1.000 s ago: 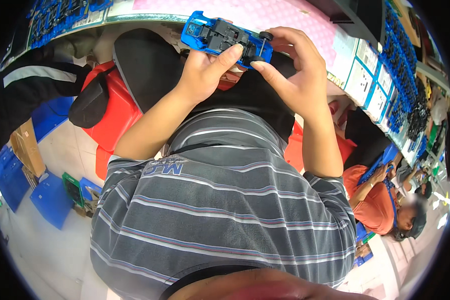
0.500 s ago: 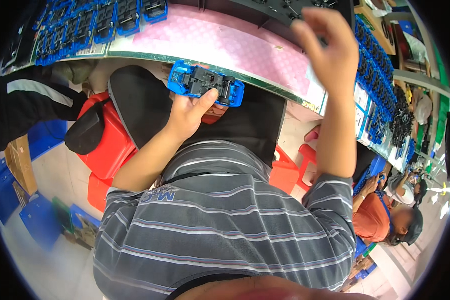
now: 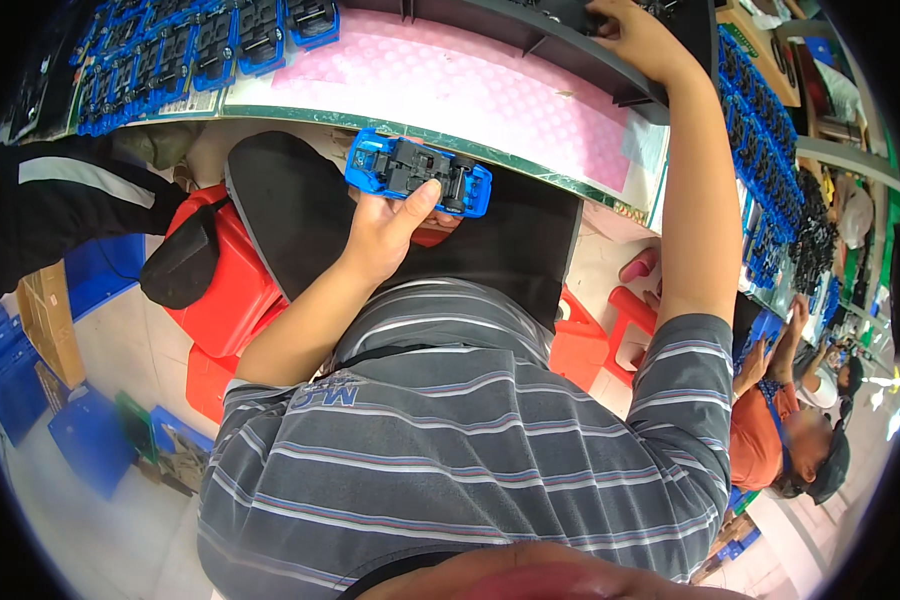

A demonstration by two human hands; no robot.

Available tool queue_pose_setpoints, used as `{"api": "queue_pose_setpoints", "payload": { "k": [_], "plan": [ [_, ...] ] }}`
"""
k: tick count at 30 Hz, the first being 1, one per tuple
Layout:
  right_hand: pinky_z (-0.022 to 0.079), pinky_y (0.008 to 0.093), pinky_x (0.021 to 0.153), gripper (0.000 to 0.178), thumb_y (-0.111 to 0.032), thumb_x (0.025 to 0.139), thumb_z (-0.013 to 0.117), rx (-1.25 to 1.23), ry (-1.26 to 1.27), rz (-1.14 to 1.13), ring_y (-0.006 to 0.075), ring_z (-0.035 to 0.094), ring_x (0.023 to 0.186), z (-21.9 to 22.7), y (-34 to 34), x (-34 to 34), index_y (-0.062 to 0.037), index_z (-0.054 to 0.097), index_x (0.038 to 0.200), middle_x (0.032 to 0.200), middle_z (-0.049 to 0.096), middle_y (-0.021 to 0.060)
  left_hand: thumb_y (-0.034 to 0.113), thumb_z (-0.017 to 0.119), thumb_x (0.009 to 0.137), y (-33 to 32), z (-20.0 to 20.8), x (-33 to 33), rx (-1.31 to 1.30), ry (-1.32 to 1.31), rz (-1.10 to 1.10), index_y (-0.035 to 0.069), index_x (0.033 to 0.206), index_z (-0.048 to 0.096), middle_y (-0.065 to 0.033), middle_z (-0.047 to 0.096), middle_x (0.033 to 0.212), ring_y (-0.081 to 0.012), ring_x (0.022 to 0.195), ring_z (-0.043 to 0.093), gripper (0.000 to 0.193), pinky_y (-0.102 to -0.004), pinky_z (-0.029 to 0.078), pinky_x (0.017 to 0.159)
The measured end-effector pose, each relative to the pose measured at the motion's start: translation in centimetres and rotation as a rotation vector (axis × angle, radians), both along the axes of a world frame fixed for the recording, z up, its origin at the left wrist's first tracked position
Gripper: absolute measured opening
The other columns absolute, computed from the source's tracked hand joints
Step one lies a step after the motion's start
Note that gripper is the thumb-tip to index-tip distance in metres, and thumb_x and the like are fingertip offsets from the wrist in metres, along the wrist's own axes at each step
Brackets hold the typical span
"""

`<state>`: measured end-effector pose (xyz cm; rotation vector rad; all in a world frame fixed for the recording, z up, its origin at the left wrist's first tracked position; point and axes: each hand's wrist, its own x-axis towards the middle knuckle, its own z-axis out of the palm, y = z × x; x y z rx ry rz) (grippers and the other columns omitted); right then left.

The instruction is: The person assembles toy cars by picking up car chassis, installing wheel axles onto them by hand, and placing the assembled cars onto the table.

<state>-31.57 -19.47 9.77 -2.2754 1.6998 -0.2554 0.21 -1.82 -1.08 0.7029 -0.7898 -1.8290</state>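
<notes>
My left hand [image 3: 388,228] grips a blue toy car [image 3: 410,172] upside down above my lap, thumb pressed on its underside. The car's black chassis faces up, and a black wheel shows at its right end. Far to the right, my right hand [image 3: 638,38] reaches into a black tray [image 3: 536,45] on the far part of the table. Its fingers are bent and drawn together among small dark parts. Whatever lies between the fingertips is too small to make out.
Rows of upturned blue toy cars [image 3: 215,50] lie on the table at the left, and more blue cars [image 3: 755,120] line the right side. The pink table covering [image 3: 450,75] ends at a green edge. Red stools [image 3: 215,310] stand nearby. Another person [image 3: 760,435] works at the right.
My right hand has moved from above the tray's near edge farther away, down into the tray, and its fingers have drawn together. My left hand still holds the toy car, nearly unmoved.
</notes>
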Motion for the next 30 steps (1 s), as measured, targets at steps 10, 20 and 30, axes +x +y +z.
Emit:
{"api": "queue_pose_setpoints", "payload": {
  "k": [10,20,30],
  "plan": [
    [0.055,0.0367,0.077,0.047,0.0,0.073,0.081,-0.334,0.012,-0.344,0.0307,0.069,0.089,1.0,1.8,0.2,0.0058,0.067,0.118,0.111,0.065,0.0229,0.013,0.065,0.101,0.3,-0.3,-0.3,-0.011,0.003,-0.02,0.006,0.136,0.044,-0.0064,0.065,0.105,-0.011,0.087,0.064,0.041,-0.0275,0.055,0.072],
    [0.054,0.0335,0.086,0.052,-0.008,0.071,0.086,-0.154,-0.64,0.082,0.0235,0.068,0.092,-2.0,16.5,16.4,-0.0006,0.067,0.119,0.109,0.07,0.0117,0.008,0.074,0.092,0.3,-0.5,0.2,-0.217,-0.199,-0.025,0.005,0.124,0.059,-0.0004,0.066,0.094,-0.0058,0.076,0.06,0.035,-0.0236,0.048,0.063],
    [0.054,0.038,0.087,0.056,-0.015,0.069,0.088,-0.245,-0.444,0.185,0.0308,0.066,0.098,-3.7,15.8,18.6,-0.0009,0.066,0.119,0.108,0.069,0.0154,0.001,0.075,0.086,0.5,-1.7,1.2,-0.316,-0.338,0.001,0.002,0.129,0.057,-0.0059,0.066,0.115,-0.0167,0.107,0.064,0.046,-0.0338,0.054,0.09]
  ]
}}
